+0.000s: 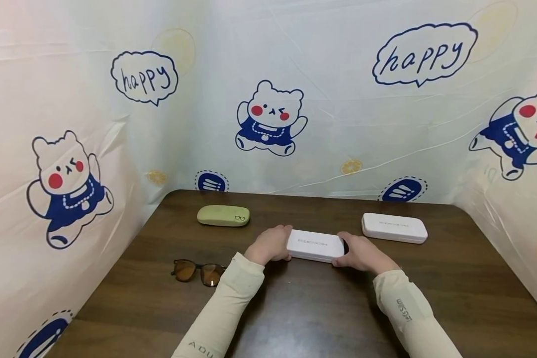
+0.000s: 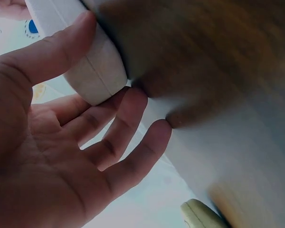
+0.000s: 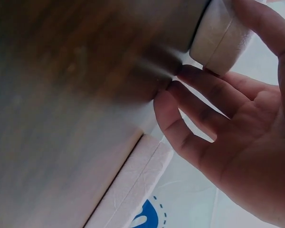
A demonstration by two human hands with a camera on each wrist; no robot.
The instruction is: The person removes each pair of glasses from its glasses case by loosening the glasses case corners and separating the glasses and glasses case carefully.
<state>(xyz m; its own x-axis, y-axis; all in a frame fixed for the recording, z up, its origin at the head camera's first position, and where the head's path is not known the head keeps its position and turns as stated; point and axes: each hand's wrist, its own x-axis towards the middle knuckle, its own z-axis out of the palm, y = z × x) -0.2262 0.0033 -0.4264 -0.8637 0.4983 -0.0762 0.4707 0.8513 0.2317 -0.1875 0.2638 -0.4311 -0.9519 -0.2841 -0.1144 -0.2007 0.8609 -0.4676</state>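
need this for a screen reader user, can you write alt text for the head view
Two hands, the left hand and right hand, grip the ends of a white glasses case on a dark wooden table. Nearby lie a green case, brown-tinted sunglasses and a second white case.

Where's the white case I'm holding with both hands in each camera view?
Head: white case at table centre, left hand and right hand at its ends.
Left wrist: its rounded end upper left, under the thumb.
Right wrist: its other end top right, above the fingers.
Shared landmark: the brown table.
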